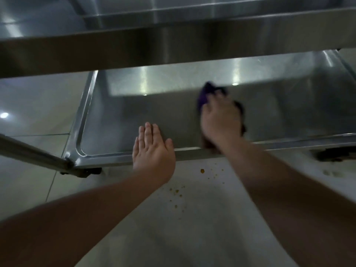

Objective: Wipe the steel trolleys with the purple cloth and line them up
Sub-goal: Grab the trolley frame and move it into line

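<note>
Fingers of the left hand [153, 149] lie straight and together, flat over the near rim of the steel trolley's bottom shelf [134, 112], gripping nothing. Farther in on that shelf, the blurred right hand [221, 120] presses down on the purple cloth [204, 95], its fingers curled over it.

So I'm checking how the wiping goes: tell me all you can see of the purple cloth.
The purple cloth is bunched and blurred, mostly hidden under the right hand, whose fingers press it onto the trolley's bottom shelf. A purple fold sticks out past the fingertips; darker edges show at the hand's right side. It looks soft. Its full size and shape cannot be told.
</note>
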The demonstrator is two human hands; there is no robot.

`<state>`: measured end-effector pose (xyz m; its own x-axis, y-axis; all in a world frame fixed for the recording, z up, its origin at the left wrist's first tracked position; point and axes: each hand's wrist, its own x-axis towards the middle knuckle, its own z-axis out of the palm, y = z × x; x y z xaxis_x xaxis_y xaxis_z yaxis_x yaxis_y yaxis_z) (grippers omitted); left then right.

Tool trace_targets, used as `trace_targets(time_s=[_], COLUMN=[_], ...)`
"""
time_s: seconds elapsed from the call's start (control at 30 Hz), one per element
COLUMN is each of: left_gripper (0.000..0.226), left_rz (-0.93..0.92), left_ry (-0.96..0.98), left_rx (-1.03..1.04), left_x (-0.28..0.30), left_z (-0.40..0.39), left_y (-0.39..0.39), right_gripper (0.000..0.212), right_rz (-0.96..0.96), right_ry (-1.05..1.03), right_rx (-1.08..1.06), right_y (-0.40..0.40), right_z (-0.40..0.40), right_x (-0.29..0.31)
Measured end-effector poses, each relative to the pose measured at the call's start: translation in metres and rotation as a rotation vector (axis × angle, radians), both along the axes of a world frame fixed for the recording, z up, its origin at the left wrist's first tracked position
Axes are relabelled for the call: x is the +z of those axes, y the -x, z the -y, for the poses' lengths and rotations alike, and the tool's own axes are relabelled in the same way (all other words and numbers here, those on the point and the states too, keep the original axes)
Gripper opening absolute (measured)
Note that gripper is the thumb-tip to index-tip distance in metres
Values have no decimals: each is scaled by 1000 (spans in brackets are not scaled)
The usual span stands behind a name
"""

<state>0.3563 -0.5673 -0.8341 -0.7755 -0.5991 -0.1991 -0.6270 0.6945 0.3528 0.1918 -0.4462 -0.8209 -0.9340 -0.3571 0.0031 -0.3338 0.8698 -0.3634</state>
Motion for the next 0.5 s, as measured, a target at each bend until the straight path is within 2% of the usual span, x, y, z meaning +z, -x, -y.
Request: trace_targets(time_s=[0.1,0.17,0.23,0.3,0.37,0.43,0.5], left_gripper=[67,71,71,69,70,71,72], left_rz=[-109,-120,-60,-1,10,-15,-47], left_ry=[-119,-37,65,120,131,144,163], left_rx=[-6,-38,-46,-16,49,89,92], left_x=[13,19,18,11,4,-3,-7], left_z=[30,60,95,123,135,134,132], left_y=[-9,-22,-38,-53,-63,-68,-68], right_gripper=[54,57,56,48,47,51,55], right_rz=[83,94,46,-18,-38,8,98], right_ry=[-20,-24,-36,8,10,-39,-48], right_rx=[478,649,693,512,159,-172,-373], right_y=[-60,-56,-34,-1,37,67,84], right_z=[37,26,8,-10,-21,-16,10], right_x=[-1,2,3,1,1,4,9])
